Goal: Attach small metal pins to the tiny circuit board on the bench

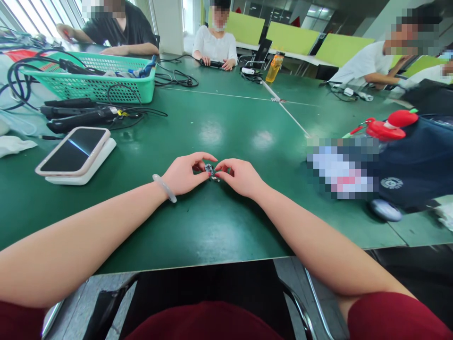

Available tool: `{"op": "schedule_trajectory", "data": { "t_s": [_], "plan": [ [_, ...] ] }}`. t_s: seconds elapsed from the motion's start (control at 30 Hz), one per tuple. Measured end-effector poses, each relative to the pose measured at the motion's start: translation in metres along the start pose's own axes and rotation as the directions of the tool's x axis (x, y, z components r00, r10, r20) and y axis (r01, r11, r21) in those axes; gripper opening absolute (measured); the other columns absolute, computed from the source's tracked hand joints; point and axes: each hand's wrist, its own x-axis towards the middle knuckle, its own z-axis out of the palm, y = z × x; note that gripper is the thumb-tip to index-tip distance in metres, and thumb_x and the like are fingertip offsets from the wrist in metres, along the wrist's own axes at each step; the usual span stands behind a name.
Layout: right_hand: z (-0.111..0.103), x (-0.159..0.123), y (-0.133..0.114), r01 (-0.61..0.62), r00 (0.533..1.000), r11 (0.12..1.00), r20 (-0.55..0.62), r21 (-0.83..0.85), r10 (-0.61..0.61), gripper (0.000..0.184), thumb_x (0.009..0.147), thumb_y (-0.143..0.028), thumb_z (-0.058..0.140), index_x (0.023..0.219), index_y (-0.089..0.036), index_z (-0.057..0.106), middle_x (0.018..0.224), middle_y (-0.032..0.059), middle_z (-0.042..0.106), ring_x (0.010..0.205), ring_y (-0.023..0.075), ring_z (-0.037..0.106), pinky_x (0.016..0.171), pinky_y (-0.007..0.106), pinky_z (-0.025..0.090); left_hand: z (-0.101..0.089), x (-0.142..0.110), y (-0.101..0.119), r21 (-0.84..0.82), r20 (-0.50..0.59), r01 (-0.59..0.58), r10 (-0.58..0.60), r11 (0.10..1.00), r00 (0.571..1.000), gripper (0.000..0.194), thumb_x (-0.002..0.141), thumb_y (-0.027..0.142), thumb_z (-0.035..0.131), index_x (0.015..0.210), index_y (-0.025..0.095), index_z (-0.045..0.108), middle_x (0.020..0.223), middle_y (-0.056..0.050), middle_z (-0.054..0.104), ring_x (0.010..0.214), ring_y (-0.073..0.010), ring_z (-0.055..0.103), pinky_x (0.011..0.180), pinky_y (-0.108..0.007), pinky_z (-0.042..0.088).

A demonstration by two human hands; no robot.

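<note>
Just above the green table (219, 217), at its middle, my two hands meet around a small grey, metallic-looking part (209, 168). My left hand (184, 174), with a pale bangle (164, 188) at the wrist, has it between thumb and curled fingers, the index finger stretched above it. From the other side my right hand (240, 175) brings thumb and fingertips together close to the part. A tiny silvery piece (215, 179) shows under the fingertips; whether it is joined to the grey part I cannot tell.
On the left lie a phone (74, 150) on a white box (83, 175), black tools with cables (81, 115) and a green basket (95, 87). To the right are a dark bag (417, 160) and a mouse (385, 210). Several people sit around the table; an orange bottle (275, 67) stands far back.
</note>
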Motion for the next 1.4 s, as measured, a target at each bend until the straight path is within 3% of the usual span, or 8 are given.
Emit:
{"op": "schedule_trajectory", "data": {
  "t_s": [0.13,0.3,0.63,0.87,1.2,1.4],
  "plan": [
    [0.001,0.000,0.005,0.016,0.999,0.988,0.043,-0.152,-0.010,0.011,0.081,-0.031,0.064,0.083,-0.020,0.068,0.081,0.0013,0.060,0.073,0.0126,0.052,0.067,0.026,0.038,0.000,0.003,-0.004,0.050,-0.008,0.086,-0.085,0.995,0.996,0.027,0.076,0.030,0.060,0.100,0.022,0.069,0.078,0.000,0.066,0.076,-0.0157,0.061,0.081,-0.031,0.049],
    [0.002,-0.001,0.001,0.030,0.996,0.974,0.085,-0.223,-0.011,0.015,0.085,-0.027,0.060,0.075,-0.018,0.065,0.082,0.0022,0.059,0.076,0.0132,0.053,0.070,0.026,0.039,-0.001,0.003,-0.005,0.078,0.010,0.102,-0.103,0.992,0.995,0.029,0.076,0.032,0.061,0.102,0.022,0.068,0.080,0.000,0.066,0.077,-0.0158,0.062,0.081,-0.031,0.048],
    [-0.007,0.000,0.007,0.077,0.994,0.968,0.093,-0.238,-0.057,0.018,0.087,-0.014,0.052,0.080,-0.019,0.067,0.086,0.0028,0.063,0.083,0.0146,0.057,0.074,0.026,0.040,0.000,0.004,-0.010,0.072,0.016,0.139,-0.140,0.988,0.990,0.031,0.075,0.034,0.063,0.104,0.023,0.066,0.084,0.000,0.067,0.081,-0.0167,0.063,0.083,-0.033,0.048],
    [0.002,-0.002,-0.002,0.079,0.996,0.955,0.061,-0.286,-0.065,0.014,0.086,-0.031,0.060,0.091,-0.021,0.068,0.088,0.0022,0.062,0.081,0.0147,0.057,0.071,0.027,0.041,0.000,0.005,-0.013,0.059,0.020,0.132,-0.134,0.989,0.991,0.032,0.076,0.033,0.062,0.106,0.022,0.064,0.085,-0.001,0.068,0.083,-0.0178,0.064,0.085,-0.034,0.049],
    [0.006,-0.001,-0.006,0.097,0.994,0.922,0.087,-0.375,-0.069,0.018,0.090,-0.025,0.051,0.088,-0.020,0.069,0.092,0.0032,0.063,0.083,0.0155,0.059,0.070,0.027,0.041,0.002,0.006,-0.014,0.058,0.028,0.137,-0.139,0.989,0.990,0.030,0.076,0.030,0.063,0.105,0.023,0.064,0.086,0.000,0.068,0.085,-0.0174,0.064,0.088,-0.034,0.048],
    [0.005,-0.001,-0.003,0.092,0.995,0.942,0.073,-0.323,-0.072,0.018,0.089,-0.024,0.052,0.086,-0.020,0.068,0.090,0.0034,0.062,0.083,0.0150,0.058,0.072,0.026,0.041,0.000,0.005,-0.014,0.072,0.028,0.142,-0.144,0.987,0.989,0.028,0.074,0.033,0.065,0.100,0.023,0.065,0.087,0.000,0.068,0.086,-0.0177,0.064,0.087,-0.033,0.048]
  ]
}}
